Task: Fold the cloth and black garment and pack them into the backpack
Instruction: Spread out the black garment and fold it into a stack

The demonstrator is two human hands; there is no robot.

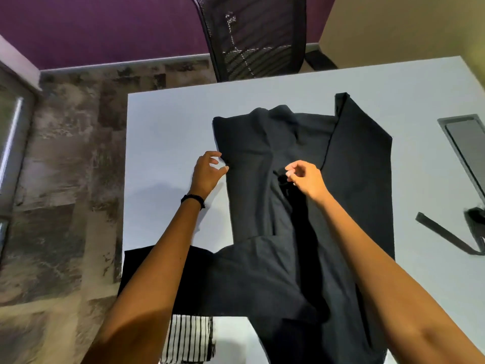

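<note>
A black garment (pixel 262 158) lies spread over the white table (pixel 168 122), partly folded, with one flap laid over its right side. My left hand (pixel 207 172) hovers at the garment's left edge, fingers curled and apart, holding nothing. My right hand (pixel 307 179) is over the garment's middle and pinches a small fold of the black fabric between thumb and fingertips. A striped black-and-white cloth (pixel 187 340) lies at the table's near edge under my left forearm. A black strap (pixel 446 235) at the right edge may belong to the backpack, which is mostly out of frame.
A black mesh office chair (pixel 252 38) stands behind the table's far edge. A grey rectangular cable hatch (pixel 464 143) is set into the table at the right. Patterned carpet (pixel 65 179) lies to the left of the table.
</note>
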